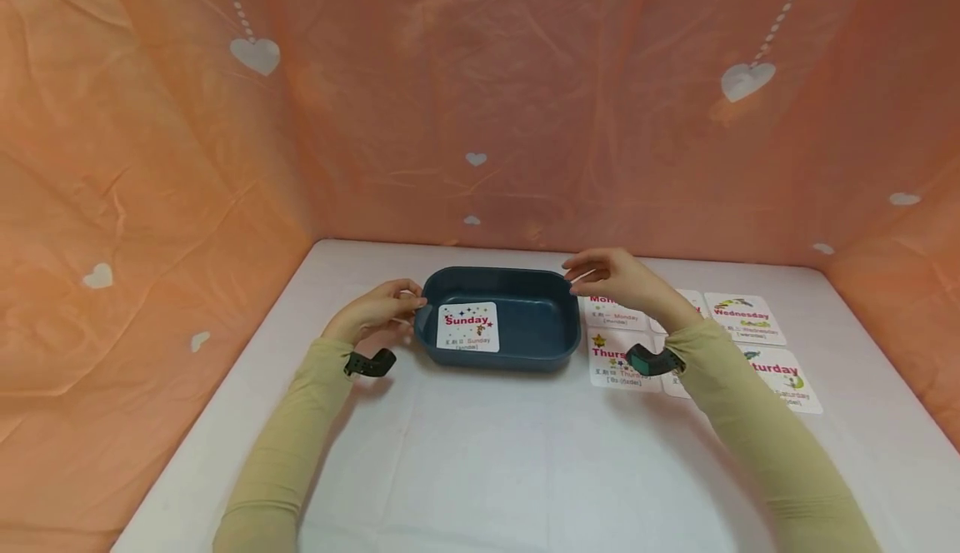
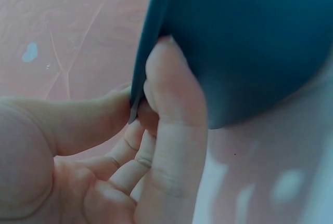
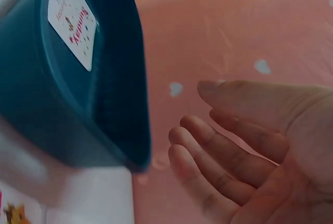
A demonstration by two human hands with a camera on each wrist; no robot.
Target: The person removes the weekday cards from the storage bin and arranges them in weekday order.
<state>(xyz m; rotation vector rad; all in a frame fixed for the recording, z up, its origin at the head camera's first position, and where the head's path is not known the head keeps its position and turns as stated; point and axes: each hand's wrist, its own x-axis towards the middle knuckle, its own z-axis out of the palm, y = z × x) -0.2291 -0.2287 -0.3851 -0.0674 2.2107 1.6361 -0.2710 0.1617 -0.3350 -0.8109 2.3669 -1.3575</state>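
Note:
A dark blue oval-cornered basin point(image 1: 536, 328) sits near the back of the white table. Inside it, toward the left, lies a white Sunday card point(image 1: 468, 327). My left hand point(image 1: 378, 310) pinches the basin's left rim; in the left wrist view, the thumb is on one side of the rim and a finger point(image 2: 174, 94) on the other. My right hand point(image 1: 618, 276) hovers by the right rim. In the right wrist view its fingers point(image 3: 223, 156) are loosely bent, apart from the basin, with nothing in them.
To the right of the basin several weekday cards lie in two rows, among them a Thursday card point(image 1: 611, 374), a Wednesday card point(image 1: 746, 320) and a Saturday card point(image 1: 787, 382). My right forearm covers part of them. An orange cloth point(image 1: 525, 120) with white hearts hangs behind the table.

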